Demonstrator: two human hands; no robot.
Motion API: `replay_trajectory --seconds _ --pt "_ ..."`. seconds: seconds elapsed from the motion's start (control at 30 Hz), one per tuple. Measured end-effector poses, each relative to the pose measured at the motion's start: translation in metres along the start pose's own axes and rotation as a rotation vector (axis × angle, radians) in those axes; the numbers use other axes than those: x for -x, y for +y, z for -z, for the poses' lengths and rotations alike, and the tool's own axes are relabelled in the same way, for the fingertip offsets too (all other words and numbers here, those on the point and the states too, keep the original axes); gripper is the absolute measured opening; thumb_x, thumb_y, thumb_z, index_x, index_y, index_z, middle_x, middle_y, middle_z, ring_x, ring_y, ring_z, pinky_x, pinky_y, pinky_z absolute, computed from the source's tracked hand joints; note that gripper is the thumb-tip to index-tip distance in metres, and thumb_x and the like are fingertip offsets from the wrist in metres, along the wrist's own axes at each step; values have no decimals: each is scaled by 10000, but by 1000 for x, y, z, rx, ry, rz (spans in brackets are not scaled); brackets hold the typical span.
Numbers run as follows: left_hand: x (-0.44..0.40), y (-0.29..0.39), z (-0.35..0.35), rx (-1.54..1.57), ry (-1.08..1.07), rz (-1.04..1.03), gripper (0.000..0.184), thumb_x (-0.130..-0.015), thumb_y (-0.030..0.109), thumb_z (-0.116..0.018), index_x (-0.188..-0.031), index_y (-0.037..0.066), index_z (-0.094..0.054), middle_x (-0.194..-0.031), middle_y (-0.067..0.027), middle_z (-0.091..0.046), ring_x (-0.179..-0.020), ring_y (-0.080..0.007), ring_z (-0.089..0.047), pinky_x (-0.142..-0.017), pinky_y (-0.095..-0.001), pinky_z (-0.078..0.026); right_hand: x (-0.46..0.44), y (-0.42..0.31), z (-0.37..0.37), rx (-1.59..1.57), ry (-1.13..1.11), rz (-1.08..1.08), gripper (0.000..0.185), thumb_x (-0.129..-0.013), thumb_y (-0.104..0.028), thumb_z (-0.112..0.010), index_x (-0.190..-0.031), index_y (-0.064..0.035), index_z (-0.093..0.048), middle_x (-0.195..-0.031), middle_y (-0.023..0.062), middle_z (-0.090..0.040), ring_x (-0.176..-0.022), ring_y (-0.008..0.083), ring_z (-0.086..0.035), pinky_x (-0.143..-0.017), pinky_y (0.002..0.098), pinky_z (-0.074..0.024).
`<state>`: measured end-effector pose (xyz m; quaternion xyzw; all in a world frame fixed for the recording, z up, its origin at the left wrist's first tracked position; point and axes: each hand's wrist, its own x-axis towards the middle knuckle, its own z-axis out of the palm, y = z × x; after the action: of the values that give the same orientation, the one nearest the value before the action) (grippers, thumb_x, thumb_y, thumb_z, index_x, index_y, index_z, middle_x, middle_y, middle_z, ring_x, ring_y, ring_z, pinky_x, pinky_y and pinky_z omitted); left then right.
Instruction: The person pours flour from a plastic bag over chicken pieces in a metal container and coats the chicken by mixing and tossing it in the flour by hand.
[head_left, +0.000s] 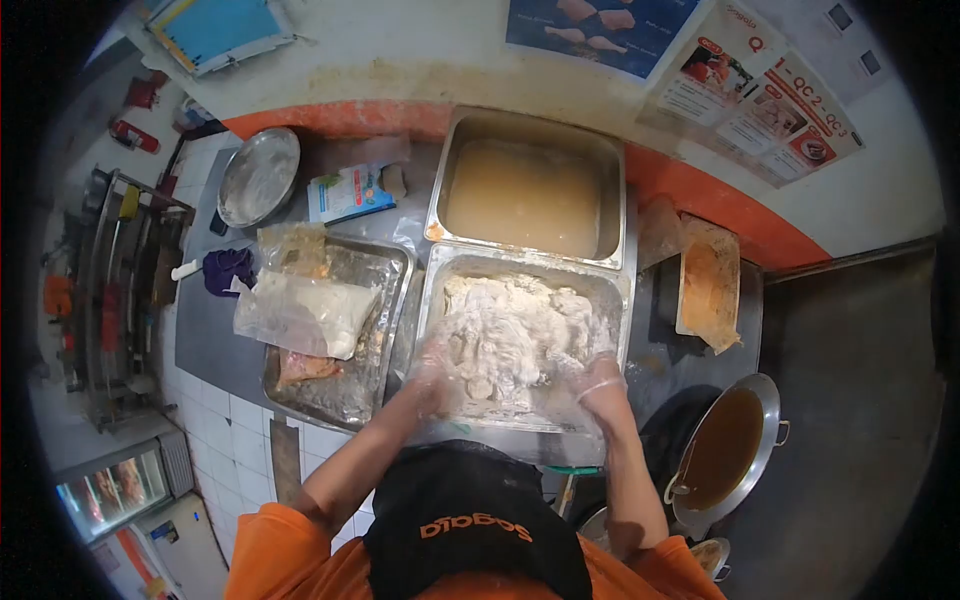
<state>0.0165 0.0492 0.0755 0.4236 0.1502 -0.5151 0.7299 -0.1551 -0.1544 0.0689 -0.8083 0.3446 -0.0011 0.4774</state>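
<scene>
A metal tray (428,300) in front of me holds pieces coated in white flour (515,335), heaped in the middle. My left hand (432,372), in a clear plastic glove, is at the tray's near left side against the floury heap. On the near right side is my right hand (598,385), gloved the same way, with its fingers reaching into the tray. Flour and motion blur hide the fingers of both hands, so I cannot tell whether they grip anything. Directly behind this tray stands a deep metal pan (437,190) of cloudy tan liquid.
Left of the tray, a metal tray (385,370) carries a plastic bag of white powder (310,310). A round floury bowl (258,175) and a blue-white packet (350,193) lie behind it. On the right are a container of orange powder (708,275) and a pan of brown liquid (725,450).
</scene>
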Motion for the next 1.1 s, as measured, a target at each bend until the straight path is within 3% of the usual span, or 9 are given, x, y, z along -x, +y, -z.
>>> replay_trajectory --seconds 0.13,0.23,0.33,0.43,0.53,0.7,0.83,1.0,1.1 --pt "-49 -10 11 -626 -79 -188 504 -985 370 -515 -1368 42 -499 -1242 -133 -600 -1126 -203 -564 -944 -368 -465 -5 17 -54 -778 75 -543 359 -791 -90 -722 -1118 16 -619 -1058 108 -653 -957 194 -613 -782 358 -509" --pt "-45 -13 -9 -699 -122 -169 530 -978 318 -548 -1414 34 -452 -1260 -121 -583 -1143 -177 -533 -965 -359 -434 -29 35 -76 -689 -92 -524 310 -800 -98 -694 -1075 26 -622 -989 104 -671 -879 180 -636 -704 343 -512" --pt "-70 -26 1 -711 -33 1 521 -974 302 -548 -1408 32 -451 -1292 -113 -561 -1175 -183 -508 -996 -369 -411 -29 28 -83 -126 236 -82 258 -802 -98 -669 -1020 36 -630 -917 110 -679 -773 165 -641 -613 349 -500" --pt "-72 -37 39 -890 -159 -44 503 -951 351 -578 -1352 56 -504 -1315 -114 -539 -1195 -210 -492 -1023 -406 -384 -9 -53 -24 231 -90 -365 257 -802 -100 -665 -1022 27 -626 -861 118 -677 -704 170 -638 -583 371 -497" --pt "-43 -9 35 -781 -178 -40 490 -919 416 -614 -1284 96 -557 -1306 -97 -540 -1203 -241 -487 -1058 -460 -335 10 -94 0 457 -255 -264 484 -783 -330 -725 -1029 78 -639 -874 232 -686 -845 280 -673 -777 384 -522" --pt "-51 50 -13 -504 185 -38 292 -948 252 -599 -1185 82 -614 -1213 -54 -615 -992 -191 -577 -958 -333 -439 -4 -52 18 -343 123 -370 440 -841 -318 -694 -1053 63 -633 -893 176 -689 -830 238 -655 -734 344 -516" --pt "-106 31 -28 -515 -8 -86 247 -921 237 -650 -1097 66 -671 -1077 -46 -670 -919 -170 -607 -831 -310 -497 -84 38 -44 -523 200 -293 289 -884 -252 -673 -979 20 -643 -863 103 -679 -744 173 -631 -626 317 -505" --pt "-166 -4 3 -1021 -86 -177 376 -912 243 -640 -1232 47 -624 -1113 -83 -653 -982 -160 -598 -767 -329 -497 -80 -37 -10 -195 -73 -347 500 -853 -271 -683 -1215 53 -565 -1044 206 -674 -947 239 -652 -826 368 -514" --pt "-88 32 -35 -623 -7 71 648 -803 463 -752 -1249 27 -577 -1230 -91 -625 -1219 -210 -527 -1051 -346 -391 -31 -117 1 119 -115 -168 555 -824 -263 -696 -1247 59 -537 -1084 241 -659 -986 267 -654 -857 384 -509"
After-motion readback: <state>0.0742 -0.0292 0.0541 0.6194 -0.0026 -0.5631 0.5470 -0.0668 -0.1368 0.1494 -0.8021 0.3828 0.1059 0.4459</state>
